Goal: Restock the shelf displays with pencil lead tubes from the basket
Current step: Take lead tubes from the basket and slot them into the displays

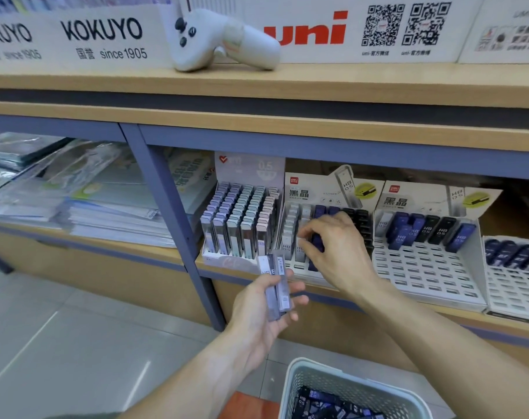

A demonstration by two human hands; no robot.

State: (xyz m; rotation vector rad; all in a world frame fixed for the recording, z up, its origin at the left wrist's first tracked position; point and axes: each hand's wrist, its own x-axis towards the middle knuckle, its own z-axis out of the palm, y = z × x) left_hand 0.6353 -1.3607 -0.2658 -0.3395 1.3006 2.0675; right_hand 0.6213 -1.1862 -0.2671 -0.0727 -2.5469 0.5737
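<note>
Slotting blue tube (pixel 316 247) into middle display (pixel 299 264): your right hand (pixel 335 246) fingers pinch it closed. Left hand (pixel 266 309), loosely curled, holds spare tubes (pixel 276 290). Basket (pixel 299 385) below still stocked. Next: seat tube upright, take another from left hand.

Basket (pixel 299 385) sits on the floor, below and before the shelf (pixel 378 300) displays (pixel 423 267).
</note>
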